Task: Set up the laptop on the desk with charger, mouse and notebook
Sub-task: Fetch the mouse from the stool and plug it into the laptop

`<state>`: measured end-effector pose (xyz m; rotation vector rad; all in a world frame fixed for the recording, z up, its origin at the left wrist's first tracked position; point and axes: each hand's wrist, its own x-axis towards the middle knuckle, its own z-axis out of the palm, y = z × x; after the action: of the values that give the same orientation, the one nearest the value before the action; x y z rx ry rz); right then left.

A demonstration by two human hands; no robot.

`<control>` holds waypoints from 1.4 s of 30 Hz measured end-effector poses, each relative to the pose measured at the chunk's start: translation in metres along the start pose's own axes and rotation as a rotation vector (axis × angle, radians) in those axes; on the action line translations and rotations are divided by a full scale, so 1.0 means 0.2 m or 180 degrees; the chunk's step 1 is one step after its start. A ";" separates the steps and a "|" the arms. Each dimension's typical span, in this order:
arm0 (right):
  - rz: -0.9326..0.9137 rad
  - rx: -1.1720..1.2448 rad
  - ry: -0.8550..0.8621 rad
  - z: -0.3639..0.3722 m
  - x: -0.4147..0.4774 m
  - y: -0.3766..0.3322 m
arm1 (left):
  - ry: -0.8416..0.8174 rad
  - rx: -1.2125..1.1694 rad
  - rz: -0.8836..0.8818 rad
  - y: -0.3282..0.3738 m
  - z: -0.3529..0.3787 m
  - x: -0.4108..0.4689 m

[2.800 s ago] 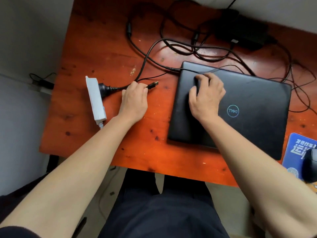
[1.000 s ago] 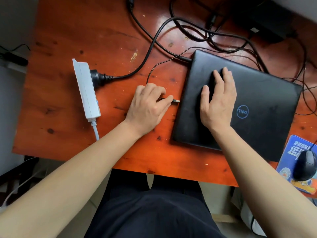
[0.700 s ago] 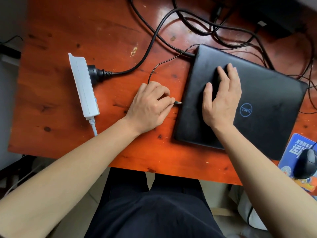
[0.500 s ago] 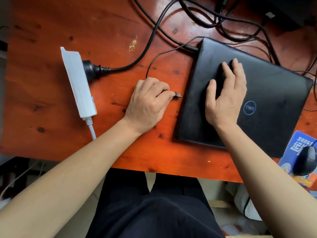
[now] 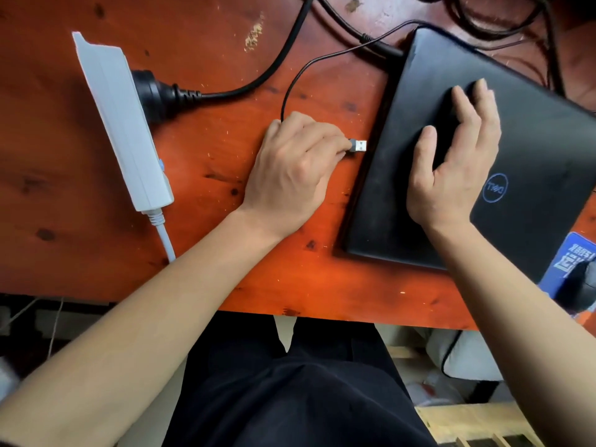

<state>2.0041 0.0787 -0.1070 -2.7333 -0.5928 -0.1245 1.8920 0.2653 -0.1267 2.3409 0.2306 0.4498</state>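
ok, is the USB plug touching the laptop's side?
Apart. Head view: a thin strip of orange desk shows between the USB plug, pinched by the left hand, and the left edge of the laptop.

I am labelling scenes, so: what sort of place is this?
Probably a home or small-office workstation: a closed black laptop on a reddish wooden desk, a white power strip holding a black plug, and a mouse at the right edge.
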 end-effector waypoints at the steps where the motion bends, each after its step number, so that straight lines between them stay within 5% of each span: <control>1: -0.0005 -0.0005 0.0003 0.00 0.00 0.00 | 0.0014 -0.0041 -0.0039 0.00 0.00 0.00; 21: 0.0076 0.0011 -0.0046 0.00 0.00 -0.01 | -0.0214 -0.0408 -0.0109 0.00 0.02 0.07; 33: 0.0132 0.0029 -0.0067 -0.02 0.00 -0.02 | -0.0512 -0.0423 0.0558 -0.02 0.02 0.13; 42: 0.0130 0.0027 -0.0051 -0.02 0.00 -0.02 | -0.0708 -0.0577 0.0007 0.02 -0.02 0.16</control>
<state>2.0017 0.0813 -0.1028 -2.7387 -0.5401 -0.0902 1.9198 0.2738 -0.1135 2.1910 0.0776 0.1992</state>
